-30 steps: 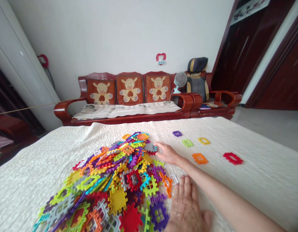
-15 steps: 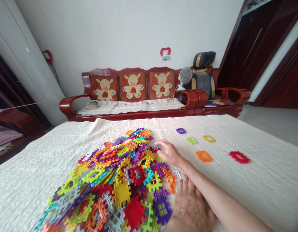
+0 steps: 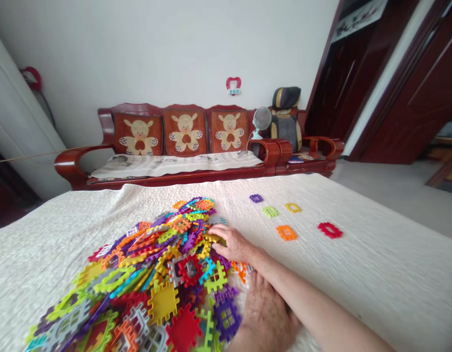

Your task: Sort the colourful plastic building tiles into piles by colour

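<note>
A heap of colourful plastic building panels point(image 3: 163, 303) with toothed edges covers the left and middle of the cloth. My right hand point(image 3: 231, 243) reaches across to the heap's right edge. Its thumb and fingers are apart around a yellow panel point(image 3: 212, 238); whether they grip it I cannot tell for sure. Below that forearm, my left hand point(image 3: 264, 313) lies with its back up and fingers stretched out, beside a purple window panel point(image 3: 226, 319). An orange panel point(image 3: 239, 272) lies near its fingertips, partly covered by my right hand.
Apart from the heap lie a purple point(image 3: 256, 198), a green point(image 3: 270, 211), a yellow point(image 3: 293, 208), an orange point(image 3: 286, 232) and a red panel point(image 3: 330, 230). They rest on the cream tablecloth point(image 3: 376, 274). A wooden sofa point(image 3: 79, 164) stands behind, with a small fan point(image 3: 262, 119).
My right hand has moved from just beside the heap onto its right edge, over the yellow panel. The view has turned right, so everything appears shifted left. My left hand stays beside the purple panel.
</note>
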`<action>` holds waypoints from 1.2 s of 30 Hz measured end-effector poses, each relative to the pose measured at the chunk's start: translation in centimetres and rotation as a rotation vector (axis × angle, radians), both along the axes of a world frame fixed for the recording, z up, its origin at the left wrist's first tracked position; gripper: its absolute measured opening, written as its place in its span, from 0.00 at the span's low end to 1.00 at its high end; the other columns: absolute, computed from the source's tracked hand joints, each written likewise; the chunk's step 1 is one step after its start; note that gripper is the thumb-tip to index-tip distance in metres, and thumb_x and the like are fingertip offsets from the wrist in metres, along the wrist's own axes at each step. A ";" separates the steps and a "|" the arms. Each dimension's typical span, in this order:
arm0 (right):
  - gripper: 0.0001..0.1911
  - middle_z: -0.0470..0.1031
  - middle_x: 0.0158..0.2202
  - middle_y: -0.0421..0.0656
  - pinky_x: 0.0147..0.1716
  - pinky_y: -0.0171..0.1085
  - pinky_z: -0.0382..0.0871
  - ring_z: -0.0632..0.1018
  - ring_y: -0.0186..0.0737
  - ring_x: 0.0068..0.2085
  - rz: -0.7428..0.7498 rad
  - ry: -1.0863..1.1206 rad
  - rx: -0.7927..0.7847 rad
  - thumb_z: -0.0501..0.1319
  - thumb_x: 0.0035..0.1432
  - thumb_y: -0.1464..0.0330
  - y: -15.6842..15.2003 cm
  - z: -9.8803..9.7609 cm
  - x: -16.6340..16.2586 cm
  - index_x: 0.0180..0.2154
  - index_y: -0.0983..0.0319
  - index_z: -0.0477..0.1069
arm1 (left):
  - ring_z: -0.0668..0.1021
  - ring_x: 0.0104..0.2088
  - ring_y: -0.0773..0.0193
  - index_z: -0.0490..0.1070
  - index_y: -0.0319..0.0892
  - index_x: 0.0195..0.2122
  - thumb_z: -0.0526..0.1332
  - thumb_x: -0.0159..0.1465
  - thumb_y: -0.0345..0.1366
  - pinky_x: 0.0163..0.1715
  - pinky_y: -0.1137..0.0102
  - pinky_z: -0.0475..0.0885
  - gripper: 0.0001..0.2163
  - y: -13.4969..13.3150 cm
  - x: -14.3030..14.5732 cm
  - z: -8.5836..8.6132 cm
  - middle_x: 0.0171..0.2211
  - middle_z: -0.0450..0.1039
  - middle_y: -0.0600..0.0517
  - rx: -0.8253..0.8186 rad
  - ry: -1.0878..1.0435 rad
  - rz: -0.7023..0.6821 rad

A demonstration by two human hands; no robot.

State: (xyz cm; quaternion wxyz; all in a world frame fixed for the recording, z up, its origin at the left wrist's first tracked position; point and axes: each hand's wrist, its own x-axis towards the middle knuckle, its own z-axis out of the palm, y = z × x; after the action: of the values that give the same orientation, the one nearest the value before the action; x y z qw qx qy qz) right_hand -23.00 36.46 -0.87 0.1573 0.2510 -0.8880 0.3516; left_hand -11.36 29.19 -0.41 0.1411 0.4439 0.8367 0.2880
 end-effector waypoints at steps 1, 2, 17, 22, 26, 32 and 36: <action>0.19 0.73 0.50 0.48 0.52 0.40 0.66 0.74 0.41 0.50 0.002 0.006 -0.010 0.58 0.55 0.72 0.0 -0.1 -0.1 0.50 0.61 0.71 | 0.42 0.68 0.46 0.38 0.39 0.68 0.45 0.65 0.52 0.66 0.52 0.39 0.35 0.0 0.0 0.0 0.69 0.40 0.46 0.006 0.001 0.011; 0.18 0.74 0.49 0.47 0.52 0.39 0.66 0.74 0.40 0.50 0.005 0.012 -0.024 0.58 0.56 0.72 0.0 -0.2 -0.1 0.49 0.61 0.71 | 0.42 0.68 0.47 0.39 0.39 0.68 0.46 0.65 0.52 0.67 0.52 0.39 0.35 0.0 0.0 0.1 0.69 0.40 0.46 0.011 0.006 0.023; 0.19 0.78 0.46 0.43 0.54 0.44 0.67 0.75 0.42 0.50 -0.325 -0.145 -0.363 0.55 0.52 0.73 7.2 -0.8 1.8 0.45 0.60 0.75 | 0.42 0.68 0.53 0.43 0.34 0.67 0.45 0.64 0.53 0.66 0.54 0.40 0.36 -0.2 0.1 0.0 0.69 0.39 0.43 -0.104 0.034 0.044; 0.34 0.71 0.55 0.46 0.59 0.46 0.60 0.70 0.44 0.57 -0.307 -0.092 -0.129 0.54 0.40 0.80 9.7 -1.2 4.5 0.53 0.62 0.69 | 0.42 0.68 0.53 0.44 0.34 0.67 0.45 0.64 0.53 0.66 0.54 0.40 0.36 -0.1 0.1 -0.4 0.69 0.38 0.43 -0.106 0.040 0.052; 0.34 0.69 0.56 0.49 0.59 0.47 0.60 0.69 0.46 0.57 -0.360 -0.113 -0.036 0.57 0.42 0.78 9.1 -0.9 5.5 0.55 0.63 0.65 | 0.41 0.68 0.54 0.42 0.36 0.68 0.46 0.63 0.53 0.66 0.54 0.42 0.37 0.1 0.1 -0.9 0.69 0.36 0.45 -0.100 0.068 0.069; 0.12 0.73 0.42 0.47 0.50 0.43 0.66 0.73 0.43 0.46 -0.440 -0.075 0.131 0.62 0.49 0.72 7.8 -0.6 4.7 0.40 0.62 0.72 | 0.40 0.68 0.55 0.41 0.38 0.68 0.46 0.62 0.53 0.66 0.55 0.41 0.36 0.3 0.0 -1.3 0.70 0.34 0.49 -0.138 0.084 0.077; 0.11 0.73 0.38 0.44 0.46 0.40 0.67 0.73 0.41 0.42 -0.457 -0.030 0.158 0.67 0.47 0.70 7.9 -0.9 4.6 0.36 0.62 0.71 | 0.40 0.68 0.56 0.41 0.38 0.68 0.46 0.62 0.52 0.66 0.56 0.40 0.36 0.4 0.1 -1.4 0.69 0.34 0.49 -0.169 0.094 0.085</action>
State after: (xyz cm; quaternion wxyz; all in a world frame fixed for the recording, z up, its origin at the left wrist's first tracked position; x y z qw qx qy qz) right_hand -18.41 44.36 -1.78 0.1994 0.0497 -0.9488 0.2398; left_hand -11.29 29.61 -1.83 0.1260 0.4078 0.8817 0.2010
